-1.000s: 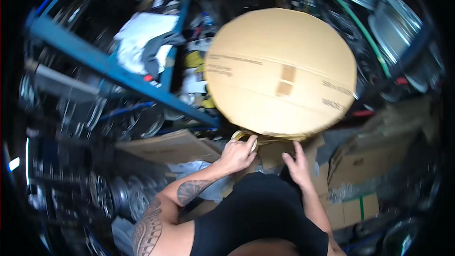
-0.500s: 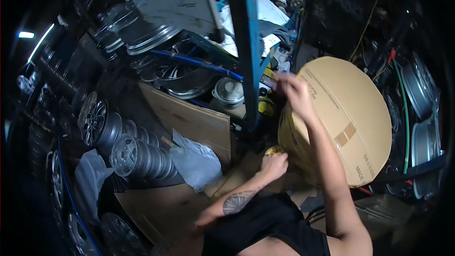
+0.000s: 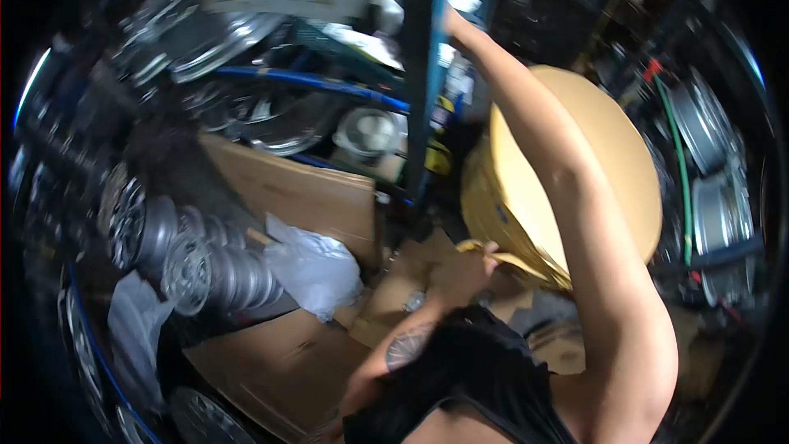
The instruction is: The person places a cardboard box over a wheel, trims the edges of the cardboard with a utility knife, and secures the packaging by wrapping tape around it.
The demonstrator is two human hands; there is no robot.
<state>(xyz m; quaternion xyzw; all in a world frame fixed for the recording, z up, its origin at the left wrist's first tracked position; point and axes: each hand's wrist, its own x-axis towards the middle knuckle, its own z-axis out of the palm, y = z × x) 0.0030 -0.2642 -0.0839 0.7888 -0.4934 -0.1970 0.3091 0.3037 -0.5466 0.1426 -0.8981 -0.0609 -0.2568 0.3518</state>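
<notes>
My left hand (image 3: 467, 278), low in the middle, is closed on a roll of yellow tape (image 3: 470, 246). From it a yellow strip (image 3: 519, 262) runs right to the lower side of a large round cardboard package (image 3: 612, 140). That package stands tilted, its side wrapped in shiny yellowish tape. My right arm stretches across the front of it, up to the blue metal post (image 3: 434, 57). Only part of my right hand (image 3: 452, 23) shows beside the post; its fingers are hidden.
Silver wheel rims (image 3: 191, 273) lie stacked at left beside a white plastic bag (image 3: 316, 267). Flat cardboard (image 3: 292, 189) leans under the shelf, where a lidded clear container (image 3: 368, 131) sits. More rims (image 3: 699, 123) and a green hose (image 3: 675, 140) stand at right.
My right hand has moved up and away from the package to the blue post. A yellow strip now shows between my left hand and the package. The view has shifted and blurred.
</notes>
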